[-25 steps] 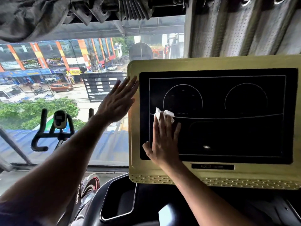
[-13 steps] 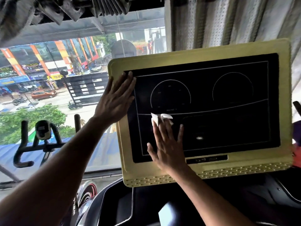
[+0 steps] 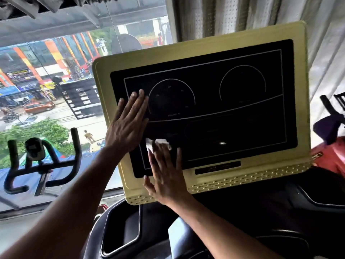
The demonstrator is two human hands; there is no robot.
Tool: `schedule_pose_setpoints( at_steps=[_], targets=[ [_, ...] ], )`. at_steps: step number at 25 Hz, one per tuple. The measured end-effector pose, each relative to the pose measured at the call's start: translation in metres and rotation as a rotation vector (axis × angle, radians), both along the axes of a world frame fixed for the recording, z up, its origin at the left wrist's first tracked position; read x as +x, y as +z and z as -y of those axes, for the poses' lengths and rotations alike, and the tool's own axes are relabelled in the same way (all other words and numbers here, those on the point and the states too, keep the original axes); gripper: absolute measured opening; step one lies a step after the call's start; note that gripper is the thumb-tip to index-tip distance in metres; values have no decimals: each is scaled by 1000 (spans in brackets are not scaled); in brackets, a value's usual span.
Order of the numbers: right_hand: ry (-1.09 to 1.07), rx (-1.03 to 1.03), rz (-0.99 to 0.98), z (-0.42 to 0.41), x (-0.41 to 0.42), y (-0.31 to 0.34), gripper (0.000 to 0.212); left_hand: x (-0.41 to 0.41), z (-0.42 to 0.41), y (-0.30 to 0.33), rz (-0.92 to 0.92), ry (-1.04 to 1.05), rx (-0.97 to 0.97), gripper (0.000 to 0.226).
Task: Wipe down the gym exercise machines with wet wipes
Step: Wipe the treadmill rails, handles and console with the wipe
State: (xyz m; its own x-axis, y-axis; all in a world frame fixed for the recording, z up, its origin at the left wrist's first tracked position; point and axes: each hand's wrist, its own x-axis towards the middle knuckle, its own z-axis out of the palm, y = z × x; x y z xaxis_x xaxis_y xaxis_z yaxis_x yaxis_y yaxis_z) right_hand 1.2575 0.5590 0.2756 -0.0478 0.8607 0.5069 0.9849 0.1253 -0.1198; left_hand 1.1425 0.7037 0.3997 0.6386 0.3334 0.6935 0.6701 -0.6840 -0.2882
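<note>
1. Head view, task's thing: small white crumpled wet wipe (image 3: pixel 157 143), thin and soft, trapped under the fingertips of the right hand (image 3: pixel 166 174) against the lower-left part of the glossy black display panel (image 3: pixel 233 113) of the yellow-framed treadmill console (image 3: pixel 242 181).
2. Head view, hands: right hand flat, fingers straight and slightly spread, pressing the wipe onto the glass, not curled round it. Left hand (image 3: pixel 128 124) also flat, fingers straight and close together, resting on the panel's left side just above the wipe, holding nothing.
3. Handling of the wipe, as a judgement: very light, limp, probably damp and clingy; likely to bunch up or slip out from under the fingertips on smooth glass. Best held under flat fingers with steady pressure, or pinched by a folded edge when turning to a fresh side.
4. Handling of the console, as a judgement: rigid frame, but tilted on its mount and possibly free to rock; bracing at the left edge sensible. Glass slick and smear-prone, so moderate, even strokes rather than hard pushing.
5. Head view, surroundings: black exercise-bike handlebars (image 3: pixel 41 161) at lower left before a large window (image 3: pixel 46 75); pale curtain (image 3: pixel 233 17) behind the console; dark treadmill tray (image 3: pixel 121 236) below.
</note>
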Motion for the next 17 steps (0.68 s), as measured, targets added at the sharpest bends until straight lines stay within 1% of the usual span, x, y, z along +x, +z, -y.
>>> schedule_pose_setpoints(
  at_steps=[3,5,6,8,9,11,14,16,17],
  targets=[
    [198,-38,236,16,1,-21,85,1,2,1,-14,55,-23,59],
    [249,-16,357,26,19,-29,85,3,5,1,-11,83,-35,58],
    [245,2,343,30,32,-30,83,4,5,0,-8,95,-41,58],
    [171,25,207,39,67,-29,78,5,5,1,-6,121,-43,59],
    [100,29,150,44,90,-28,78,5,5,1,-1,134,-52,60],
    [-48,30,101,62,143,-35,78,7,11,-3,28,155,-89,61],
    [-229,-14,41,90,209,-51,80,15,37,-31,26,172,-154,60],
    [-296,-26,-79,91,213,-50,82,31,55,-51,2,163,-210,64],
    [-284,-28,-131,87,203,-46,82,42,62,-59,-3,159,-224,66]
  ],
)
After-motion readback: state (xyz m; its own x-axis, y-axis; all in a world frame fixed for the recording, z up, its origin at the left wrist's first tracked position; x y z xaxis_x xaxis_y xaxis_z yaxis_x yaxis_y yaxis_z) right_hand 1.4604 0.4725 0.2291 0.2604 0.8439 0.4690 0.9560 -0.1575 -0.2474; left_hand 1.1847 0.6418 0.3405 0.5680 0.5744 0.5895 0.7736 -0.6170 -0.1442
